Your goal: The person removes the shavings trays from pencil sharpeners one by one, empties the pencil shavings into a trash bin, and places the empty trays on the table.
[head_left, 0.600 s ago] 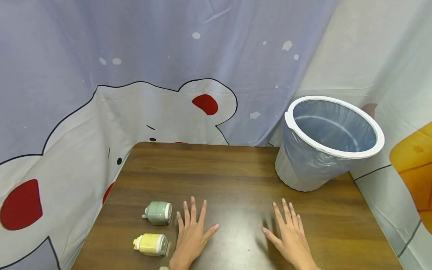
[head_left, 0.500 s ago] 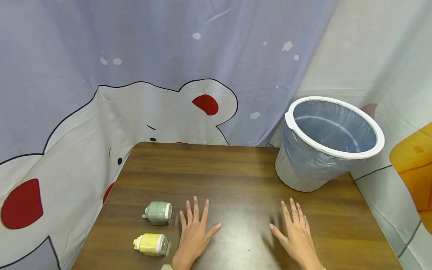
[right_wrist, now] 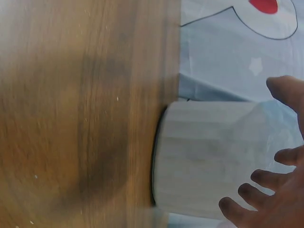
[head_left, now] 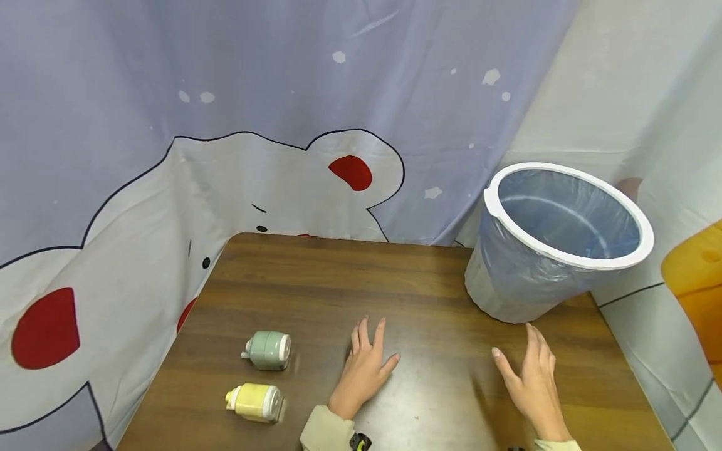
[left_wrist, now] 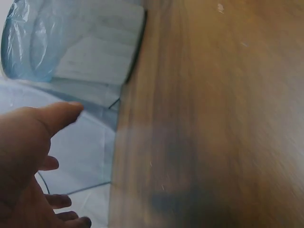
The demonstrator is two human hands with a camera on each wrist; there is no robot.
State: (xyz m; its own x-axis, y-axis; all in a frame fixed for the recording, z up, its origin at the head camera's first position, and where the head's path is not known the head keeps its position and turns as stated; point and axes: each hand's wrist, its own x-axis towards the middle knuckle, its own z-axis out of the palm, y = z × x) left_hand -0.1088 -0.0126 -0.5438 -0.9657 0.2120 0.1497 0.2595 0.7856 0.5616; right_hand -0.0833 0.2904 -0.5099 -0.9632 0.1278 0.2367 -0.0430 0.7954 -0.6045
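Observation:
My left hand (head_left: 363, 369) is held over the middle of the wooden table with its fingers spread and nothing in them. Farther right, my right hand (head_left: 533, 382) hovers in front of a white trash bin (head_left: 496, 288), thumb apart from the fingers, also holding nothing. The bin has a white rim and a bluish plastic liner (head_left: 564, 219); its ribbed white wall (right_wrist: 204, 156) shows beyond the fingers in the right wrist view. To the left of my left hand lie a green bottle-shaped container (head_left: 267, 351) and a yellow one (head_left: 255, 401), both on their sides.
The brown wooden table (head_left: 338, 275) reaches back to a printed curtain (head_left: 271, 181), which hangs behind it and along both sides. The bin stands at the table's back right corner.
Both hands have moved to the right, the left one away from the two containers, the right one nearer the bin. The head view has shifted slightly. The containers and bin stay in place.

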